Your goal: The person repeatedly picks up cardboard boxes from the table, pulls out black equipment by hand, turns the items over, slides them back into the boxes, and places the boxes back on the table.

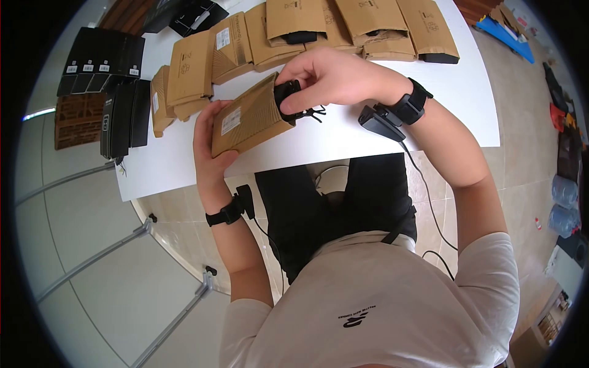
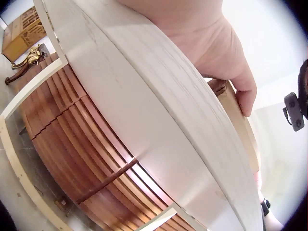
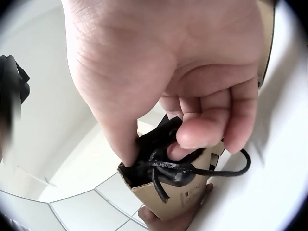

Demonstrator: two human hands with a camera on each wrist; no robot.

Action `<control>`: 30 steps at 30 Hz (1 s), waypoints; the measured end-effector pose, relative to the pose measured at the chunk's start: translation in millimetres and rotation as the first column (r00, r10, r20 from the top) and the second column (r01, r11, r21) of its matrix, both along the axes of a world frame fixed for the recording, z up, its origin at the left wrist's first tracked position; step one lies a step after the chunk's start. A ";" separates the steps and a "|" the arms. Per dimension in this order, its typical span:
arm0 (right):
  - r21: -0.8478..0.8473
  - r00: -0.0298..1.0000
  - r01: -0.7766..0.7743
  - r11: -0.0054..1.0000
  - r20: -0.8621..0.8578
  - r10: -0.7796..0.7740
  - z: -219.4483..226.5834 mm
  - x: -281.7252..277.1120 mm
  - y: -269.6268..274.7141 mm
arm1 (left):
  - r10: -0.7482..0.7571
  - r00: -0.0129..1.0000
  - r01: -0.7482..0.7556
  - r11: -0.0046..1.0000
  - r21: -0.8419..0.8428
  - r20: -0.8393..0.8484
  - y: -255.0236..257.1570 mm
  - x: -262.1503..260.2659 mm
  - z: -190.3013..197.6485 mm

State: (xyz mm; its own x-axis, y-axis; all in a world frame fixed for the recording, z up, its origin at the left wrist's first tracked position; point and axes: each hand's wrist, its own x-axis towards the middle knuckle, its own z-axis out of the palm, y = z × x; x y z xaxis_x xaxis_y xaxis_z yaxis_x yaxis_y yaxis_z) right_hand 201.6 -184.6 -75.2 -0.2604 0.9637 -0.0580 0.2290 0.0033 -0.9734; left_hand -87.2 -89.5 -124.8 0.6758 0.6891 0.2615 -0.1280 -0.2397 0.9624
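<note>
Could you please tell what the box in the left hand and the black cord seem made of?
The box looks like matt brown cardboard, with bare, rough edges at its open mouth. The cord seems rubber or plastic: black, faintly glossy, bending smoothly.

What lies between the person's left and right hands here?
A cardboard box, gripped by the left hand, with a black corded item at its open end, pinched by the right hand; the head view shows this.

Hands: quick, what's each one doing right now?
Left hand: closed, holding the cardboard box.
Right hand: closed, pinching the black corded thing at the box's open end.
</note>
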 end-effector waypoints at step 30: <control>0.229 0.989 0.146 0.962 -0.058 -0.136 4.5 -1.9 -0.8 | 0.174 0.985 -0.170 0.980 -0.103 0.025 -4.3 -1.9 3.2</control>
